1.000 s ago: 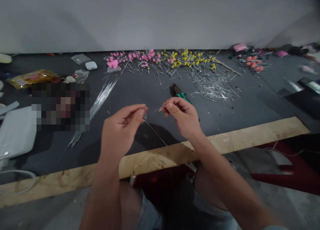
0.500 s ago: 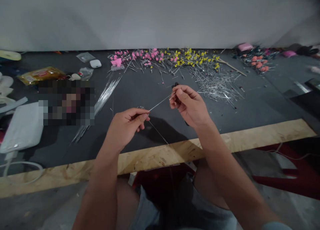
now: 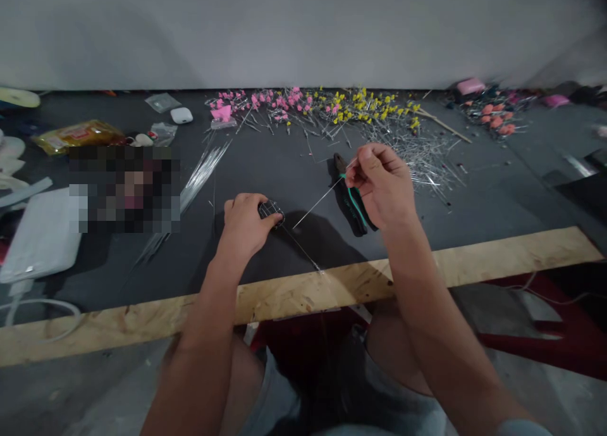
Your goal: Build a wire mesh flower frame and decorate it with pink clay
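My left hand (image 3: pixel 246 224) is closed round a small dark object with pale lines across it (image 3: pixel 272 212), low over the table. From beside it a thin strand (image 3: pixel 301 251) runs to the table's front edge. Pinched in the fingers of my right hand (image 3: pixel 382 180) is a thin silvery wire (image 3: pixel 317 203), its free end pointing down-left toward my left hand without touching it. Black-and-green pliers (image 3: pixel 349 199) lie on the table just left of and partly under my right hand.
Pink (image 3: pixel 287 100) and yellow flower-like wire stems (image 3: pixel 365 105) line the back, with loose wire pieces (image 3: pixel 422 161) before them. A wire bundle (image 3: pixel 202 173) lies left, near a white power bank (image 3: pixel 45 233). Coral pieces (image 3: pixel 496 118) are at right. A wooden strip (image 3: pixel 313 293) edges the table.
My left hand has let go of the wire and taken hold of the small dark object. My right hand has moved right with the wire, uncovering the pliers.
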The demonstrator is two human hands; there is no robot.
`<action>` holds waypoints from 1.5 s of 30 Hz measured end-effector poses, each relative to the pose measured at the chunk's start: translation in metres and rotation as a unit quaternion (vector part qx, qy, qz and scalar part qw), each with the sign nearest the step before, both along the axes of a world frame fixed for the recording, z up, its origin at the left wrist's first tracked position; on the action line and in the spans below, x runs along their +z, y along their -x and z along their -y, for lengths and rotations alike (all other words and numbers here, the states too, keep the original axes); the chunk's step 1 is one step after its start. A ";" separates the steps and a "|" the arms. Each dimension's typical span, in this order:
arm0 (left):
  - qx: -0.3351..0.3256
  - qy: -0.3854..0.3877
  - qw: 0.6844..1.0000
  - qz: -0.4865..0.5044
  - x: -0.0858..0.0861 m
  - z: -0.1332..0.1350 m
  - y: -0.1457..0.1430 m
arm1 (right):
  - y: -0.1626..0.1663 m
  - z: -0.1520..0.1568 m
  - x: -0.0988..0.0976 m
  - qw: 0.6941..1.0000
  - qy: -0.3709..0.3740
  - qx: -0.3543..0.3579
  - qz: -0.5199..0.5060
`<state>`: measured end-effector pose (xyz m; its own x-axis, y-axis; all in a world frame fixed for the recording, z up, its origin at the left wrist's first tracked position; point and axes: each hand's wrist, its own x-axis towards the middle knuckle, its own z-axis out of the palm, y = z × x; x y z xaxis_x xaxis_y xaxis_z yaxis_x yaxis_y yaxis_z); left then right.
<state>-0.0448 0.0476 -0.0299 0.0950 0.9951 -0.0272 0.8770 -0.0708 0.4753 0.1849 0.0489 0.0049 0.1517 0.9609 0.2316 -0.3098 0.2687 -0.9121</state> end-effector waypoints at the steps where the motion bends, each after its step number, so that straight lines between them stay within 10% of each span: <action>1: 0.009 0.013 0.999 0.031 0.002 0.003 -0.003 | 0.002 0.000 0.001 1.000 -0.004 0.006 0.008; 7: 0.010 0.109 0.936 0.335 0.036 0.030 -0.019 | 0.017 0.021 0.039 0.994 -0.078 0.014 0.076; 15: 0.015 0.152 0.896 0.417 0.066 0.050 -0.021 | 0.052 0.055 0.096 0.962 -0.149 -0.148 0.173; 31: 0.032 0.139 0.907 0.396 0.063 0.045 -0.018 | 0.030 0.044 0.074 0.985 -0.141 -0.068 0.066; 34: 0.059 0.099 0.904 0.412 0.056 0.041 -0.017 | 0.015 0.029 0.056 0.997 -0.044 0.033 -0.055; 39: 0.068 0.039 0.883 0.463 0.052 0.039 -0.019 | 0.018 0.024 0.017 0.957 0.188 0.220 0.019; 45: 0.061 0.030 0.880 0.470 0.053 0.040 -0.018 | 0.042 0.038 0.005 0.918 0.248 0.310 -0.011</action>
